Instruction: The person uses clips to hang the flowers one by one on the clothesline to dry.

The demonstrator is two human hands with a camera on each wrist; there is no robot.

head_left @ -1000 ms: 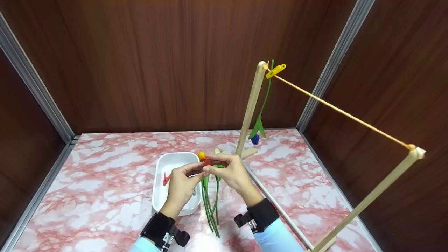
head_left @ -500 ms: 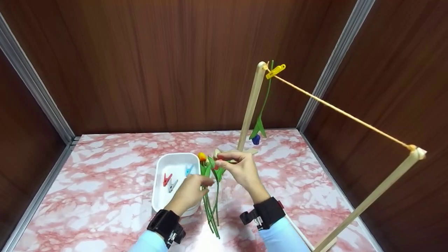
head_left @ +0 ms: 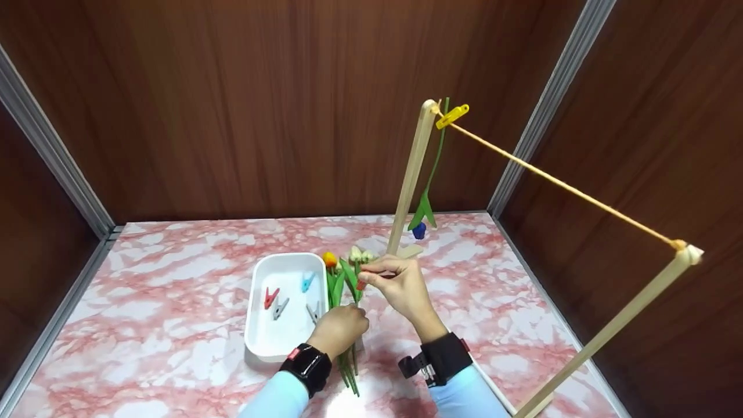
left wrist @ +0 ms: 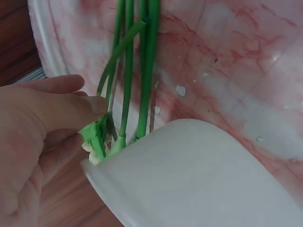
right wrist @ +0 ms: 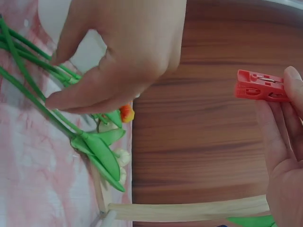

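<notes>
My right hand (head_left: 400, 284) pinches a red clothespin (right wrist: 260, 86) between thumb and fingers, just above the flowers. Over the stems (left wrist: 128, 71) of the artificial tulips is my left hand (head_left: 339, 328), its fingertips right at one stem. In the right wrist view, a gap shows between its thumb and finger. The tulips lie in a loose bunch, with white heads (head_left: 356, 253) and an orange head (head_left: 329, 259) at the far end. A blue tulip (head_left: 419, 231) hangs head down from the cord (head_left: 557, 180), held by a yellow clothespin (head_left: 452, 116).
Left of the flowers stands a white tray (head_left: 248, 331) holding a red clothespin (head_left: 271, 298), a light blue clothespin (head_left: 307, 282) and two grey ones. Wooden posts, one far (head_left: 411, 177) and one near (head_left: 609, 328), carry the cord on the right. Brown panels enclose the marbled table.
My left hand has let go of the red clothespin and moved down and right onto the stems. My right hand keeps the clothespin and has shifted slightly right.
</notes>
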